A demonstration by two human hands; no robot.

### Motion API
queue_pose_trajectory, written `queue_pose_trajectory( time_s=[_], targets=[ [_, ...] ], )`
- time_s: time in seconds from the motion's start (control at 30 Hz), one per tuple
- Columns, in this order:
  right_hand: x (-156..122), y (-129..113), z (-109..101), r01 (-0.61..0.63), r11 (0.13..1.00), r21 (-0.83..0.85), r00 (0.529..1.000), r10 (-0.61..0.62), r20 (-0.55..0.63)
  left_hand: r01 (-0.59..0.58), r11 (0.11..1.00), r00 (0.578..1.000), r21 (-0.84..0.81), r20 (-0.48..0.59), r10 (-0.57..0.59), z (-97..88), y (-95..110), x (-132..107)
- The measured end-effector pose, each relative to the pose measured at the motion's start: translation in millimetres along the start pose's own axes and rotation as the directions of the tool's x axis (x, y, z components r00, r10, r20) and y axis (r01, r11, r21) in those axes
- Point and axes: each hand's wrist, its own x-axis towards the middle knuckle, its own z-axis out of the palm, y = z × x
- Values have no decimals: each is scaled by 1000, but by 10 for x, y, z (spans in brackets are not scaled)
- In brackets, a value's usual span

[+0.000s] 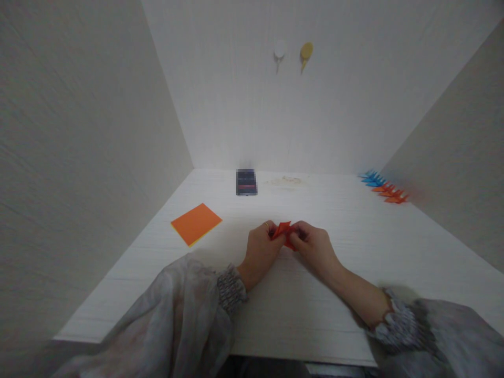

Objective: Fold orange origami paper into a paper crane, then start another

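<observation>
A small folded piece of red-orange origami paper (284,229) is held between both hands above the middle of the white table. My left hand (264,245), with a ring on one finger, pinches its left side. The right side is gripped by my right hand (313,244), thumb and fingers pressed together. Fingers cover part of the paper, so its full shape is hidden. To the left of my hands lies a stack of orange paper sheets (197,223) with a yellow edge showing below.
Along the table's right side stands a row of folded paper figures, blue ones (373,178) behind and orange ones (390,192) in front. A dark blurred box (247,182) sits near the back wall, which bears a white hook (279,51) and a yellow hook (306,51).
</observation>
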Motion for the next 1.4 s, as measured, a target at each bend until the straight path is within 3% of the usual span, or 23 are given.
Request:
queue_pose_trajectory(
  time_s=[0.13, 0.43, 0.6, 0.8, 0.97, 1.1, 1.27, 1.4],
  targets=[
    [-2, -53, -23, 37, 991, -129, 999, -38, -8, 3, 1000, 1000, 26, -3, -3, 0, 6, 4],
    [13, 55, 29, 72, 997, -2, 997, -72, -4, 55, 998, 998, -30, -2, -55, -6, 13, 17],
    [-15, -30, -19, 76, 989, -128, 996, -80, -27, 66, 995, 998, -77, -19, -68, 23, -59, 19],
    [-39, -21, -23, 208, 923, -325, 972, -233, -42, 47, 994, 999, -102, -19, -49, 36, -86, 22],
    [-58, 9, 19, 316, 785, -533, 909, -412, -67, 71, 986, 996, -152, -51, -79, 16, -47, 26],
    [-78, 20, 29, 452, 741, -496, 832, -551, -64, 50, 976, 992, -213, -103, -73, 6, -61, 38],
    [-77, 38, 21, 558, 731, -393, 798, -603, 11, 17, 960, 990, -279, -133, -56, 14, -109, 57],
    [-59, 47, 30, 576, 697, -427, 778, -628, 22, 3, 944, 993, -331, -111, -42, 37, -119, 67]
  ],
)
